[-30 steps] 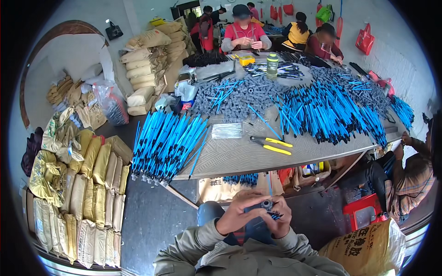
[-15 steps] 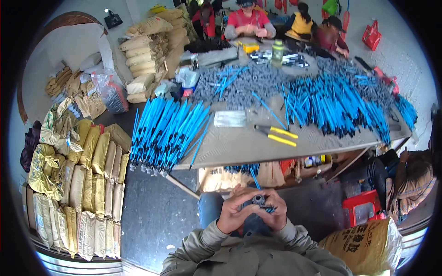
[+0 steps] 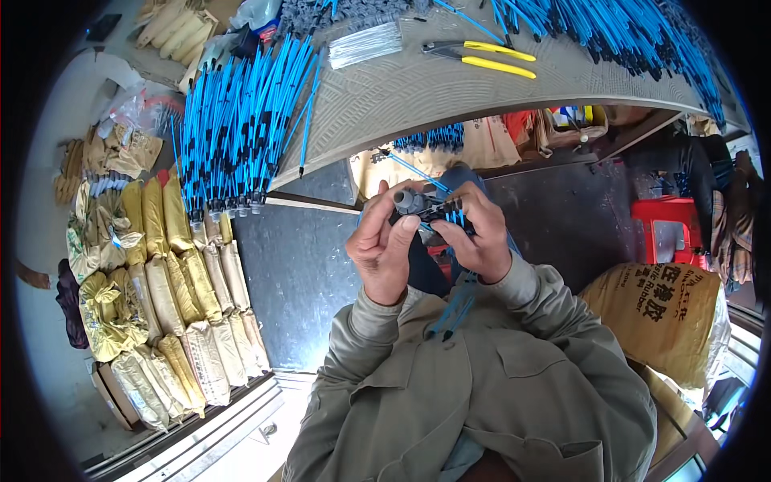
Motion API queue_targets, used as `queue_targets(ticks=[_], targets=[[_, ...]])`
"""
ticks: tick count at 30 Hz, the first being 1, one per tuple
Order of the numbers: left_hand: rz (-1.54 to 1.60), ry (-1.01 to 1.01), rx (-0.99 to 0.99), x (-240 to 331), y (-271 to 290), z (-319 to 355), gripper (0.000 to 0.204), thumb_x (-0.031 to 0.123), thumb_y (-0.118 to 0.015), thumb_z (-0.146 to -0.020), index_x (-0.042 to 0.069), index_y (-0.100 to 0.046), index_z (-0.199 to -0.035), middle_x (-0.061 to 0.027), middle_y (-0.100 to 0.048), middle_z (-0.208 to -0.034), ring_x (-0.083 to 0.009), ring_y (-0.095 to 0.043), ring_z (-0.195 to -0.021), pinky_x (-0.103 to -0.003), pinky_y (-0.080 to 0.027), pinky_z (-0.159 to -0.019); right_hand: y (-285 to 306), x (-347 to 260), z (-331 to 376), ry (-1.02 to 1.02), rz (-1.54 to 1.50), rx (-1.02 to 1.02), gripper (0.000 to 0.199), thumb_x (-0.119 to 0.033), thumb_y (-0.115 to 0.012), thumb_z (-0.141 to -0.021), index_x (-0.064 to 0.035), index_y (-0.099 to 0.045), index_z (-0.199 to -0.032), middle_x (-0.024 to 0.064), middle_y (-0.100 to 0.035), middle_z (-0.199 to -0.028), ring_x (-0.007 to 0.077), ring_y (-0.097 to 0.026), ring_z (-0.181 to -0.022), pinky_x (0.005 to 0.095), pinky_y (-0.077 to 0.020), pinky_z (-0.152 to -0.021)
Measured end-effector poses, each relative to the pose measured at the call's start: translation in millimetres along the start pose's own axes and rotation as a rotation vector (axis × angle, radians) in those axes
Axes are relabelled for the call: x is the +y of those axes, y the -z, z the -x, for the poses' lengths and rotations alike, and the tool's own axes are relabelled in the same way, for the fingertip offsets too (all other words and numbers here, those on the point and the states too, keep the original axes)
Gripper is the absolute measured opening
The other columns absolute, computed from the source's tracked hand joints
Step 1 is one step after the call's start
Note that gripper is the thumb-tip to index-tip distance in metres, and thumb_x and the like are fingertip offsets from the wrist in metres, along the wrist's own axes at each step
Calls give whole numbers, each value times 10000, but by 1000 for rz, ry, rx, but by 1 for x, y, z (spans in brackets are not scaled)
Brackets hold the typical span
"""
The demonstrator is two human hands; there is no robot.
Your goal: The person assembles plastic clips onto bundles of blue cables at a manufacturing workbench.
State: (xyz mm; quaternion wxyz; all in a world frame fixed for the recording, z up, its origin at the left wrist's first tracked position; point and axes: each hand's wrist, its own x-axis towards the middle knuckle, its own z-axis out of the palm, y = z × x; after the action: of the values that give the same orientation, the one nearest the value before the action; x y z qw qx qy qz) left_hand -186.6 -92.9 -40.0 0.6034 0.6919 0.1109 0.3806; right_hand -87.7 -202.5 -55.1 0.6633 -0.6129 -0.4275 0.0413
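In front of my lap my two hands are close together over a grey plastic fitting [image 3: 409, 201] with a rounded end. My left hand [image 3: 379, 245] is closed round this fitting, thumb pressed on its near side. Thin blue rods [image 3: 454, 217] with black joints run from the fitting, and my right hand [image 3: 482, 233] pinches them. One blue rod points away toward the table; other rods [image 3: 456, 313] with black tips hang down over my jacket. The fingers partly hide where rods and fitting meet.
Across the table [image 3: 385, 96] lie yellow-handled pliers [image 3: 494, 60], a bundle of thin clear or silvery strips [image 3: 365, 46] and large heaps of blue rods [image 3: 249, 120]. Filled sacks [image 3: 185, 297] are stacked at left. A red stool [image 3: 662, 221] and a big sack [image 3: 654, 321] stand at right.
The view has tipped downward, so the table sits higher in it. The grey fitting has turned from its open end to its side, and the blue rods now show hanging below my hands.
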Motion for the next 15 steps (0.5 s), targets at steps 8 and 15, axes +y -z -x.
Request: queue_targets(ticks=[8,15], targets=[[134,81,-103,4,1,-9,368,101,-618,-830,-58,-543,-1153,-148,-598,-1092,-215,-535,-1045,-391,-315,-1016,20,21,-18,-61,-211,-273,232,-118,-688,-774,-4,-486,-766,81,-438,-676,175,-418,-596,300,-346,-542],[183,68,-56,4,-12,-8,359,117,-625,-827,-70,-552,-1124,-140,-589,-1092,-209,-528,-1050,-359,-358,-971,22,25,-19,-182,-381,-351,250,-108,-690,-784,-18,-461,-739,39,-386,-663,101,-350,-616,278,-311,-541]])
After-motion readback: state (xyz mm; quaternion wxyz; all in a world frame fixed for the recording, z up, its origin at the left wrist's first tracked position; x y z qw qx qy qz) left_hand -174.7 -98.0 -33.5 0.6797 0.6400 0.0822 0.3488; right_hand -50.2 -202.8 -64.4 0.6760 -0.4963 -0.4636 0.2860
